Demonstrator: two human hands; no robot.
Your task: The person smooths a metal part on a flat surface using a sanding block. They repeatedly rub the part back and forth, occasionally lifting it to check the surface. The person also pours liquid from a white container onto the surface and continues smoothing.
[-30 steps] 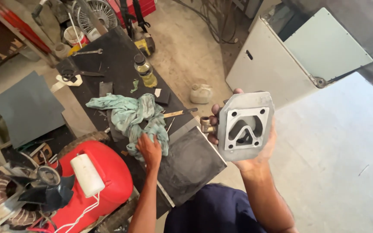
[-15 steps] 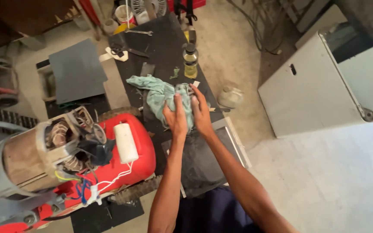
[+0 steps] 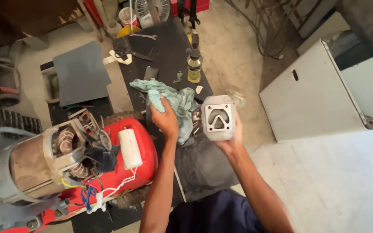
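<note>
Our right hand (image 3: 232, 136) holds up a grey metal block (image 3: 218, 117) with a big hole in its middle and small holes at its corners. Our fingers are wrapped around its back and its lower edge, so they are closed on it. The block is in the air, just to the right of the dark worktop (image 3: 169, 47).

Our left hand (image 3: 165, 118) is pressed down on a light green rag (image 3: 175, 101) that lies crumpled on the worktop. The fingers curl into the cloth and grip it. The rag and the block are just beside each other.

Behind the rag stands a small bottle (image 3: 194, 65) with yellow stuff inside and a dark cap. Black scissors (image 3: 128, 53) lie on a bit of white paper near the far left edge of the worktop. A wrench (image 3: 143, 36) lies farther back.

To our left sits a red tank (image 3: 145, 162) with a white tube-shaped part (image 3: 130, 148) on top and a grey motor (image 3: 35, 159) with coloured wires. A flat grey sheet (image 3: 80, 73) lies on the floor past it. A big white box (image 3: 307, 95) sits on the floor to our right.
</note>
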